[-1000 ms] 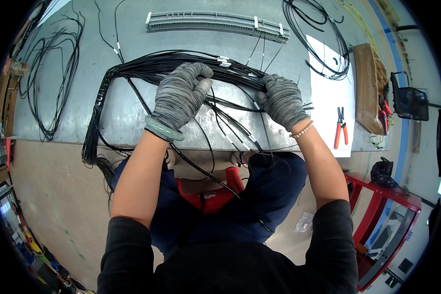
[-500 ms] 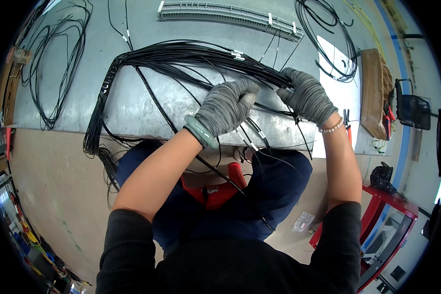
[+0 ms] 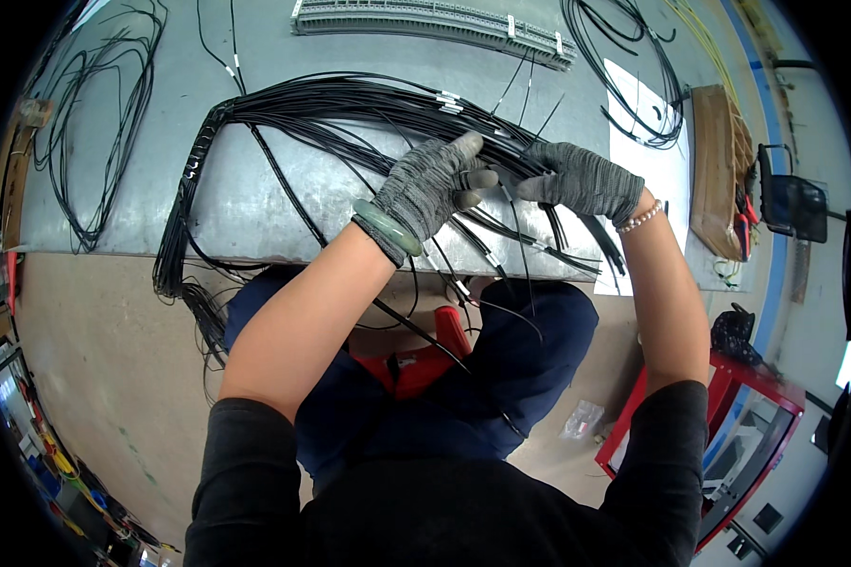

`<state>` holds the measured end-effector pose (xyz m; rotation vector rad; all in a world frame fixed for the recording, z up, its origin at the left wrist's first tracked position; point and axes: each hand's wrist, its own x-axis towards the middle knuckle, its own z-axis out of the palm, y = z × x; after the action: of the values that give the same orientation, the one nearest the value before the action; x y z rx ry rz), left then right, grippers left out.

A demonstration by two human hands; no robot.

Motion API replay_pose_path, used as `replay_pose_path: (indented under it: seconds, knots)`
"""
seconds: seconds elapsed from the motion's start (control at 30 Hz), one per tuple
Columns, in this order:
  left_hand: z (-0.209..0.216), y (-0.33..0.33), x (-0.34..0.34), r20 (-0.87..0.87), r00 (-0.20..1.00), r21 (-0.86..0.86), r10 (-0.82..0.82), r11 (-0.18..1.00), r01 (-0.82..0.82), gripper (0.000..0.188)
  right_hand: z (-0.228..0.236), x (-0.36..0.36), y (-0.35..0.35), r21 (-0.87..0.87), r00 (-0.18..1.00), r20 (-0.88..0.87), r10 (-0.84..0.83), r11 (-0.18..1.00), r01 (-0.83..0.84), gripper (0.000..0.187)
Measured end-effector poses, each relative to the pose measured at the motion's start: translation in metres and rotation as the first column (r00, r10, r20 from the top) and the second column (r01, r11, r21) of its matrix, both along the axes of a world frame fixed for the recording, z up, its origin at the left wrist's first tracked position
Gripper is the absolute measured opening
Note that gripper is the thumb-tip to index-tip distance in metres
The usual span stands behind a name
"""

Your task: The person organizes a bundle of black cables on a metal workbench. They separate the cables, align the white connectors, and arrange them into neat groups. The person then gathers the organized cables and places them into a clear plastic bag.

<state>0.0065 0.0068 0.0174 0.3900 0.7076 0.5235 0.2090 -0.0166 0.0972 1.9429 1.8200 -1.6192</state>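
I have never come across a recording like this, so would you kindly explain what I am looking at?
Happily. There is no machine here: these are a person's own hands in grey gloves. The view comes from a wide fisheye camera worn on the head, looking down, so straight edges bend.

On the metal table lies a long bundle of black cables. Beyond it is a grey strip; to the right are a white sheet and a brown box.

The right hand holds the bundle near its right end. The left hand is over its near side; whether it holds any cable is hard to tell.
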Motion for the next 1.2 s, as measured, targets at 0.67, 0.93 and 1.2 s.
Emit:
replay_pose_path:
  seconds: [0.67,0.93,1.2]
  knots:
    - [-0.001,-0.004,-0.007,-0.075,0.995,0.05,-0.063,0.996,0.067,0.033,-0.034,-0.003,-0.007,0.403,0.924,0.373,-0.081,0.911,-0.083,0.026]
    - [-0.004,-0.004,-0.003,0.007,0.999,0.033,-0.052,0.998,0.052,0.019,0.002,-0.007,-0.004,0.169,0.89,-0.038,-0.455,0.875,0.454,0.034]
    - [-0.014,-0.006,-0.004,0.097,0.995,-0.025,0.017,1.0,-0.015,0.016,0.015,-0.002,0.002,0.196,0.867,-0.285,-0.409,0.86,0.471,0.032]
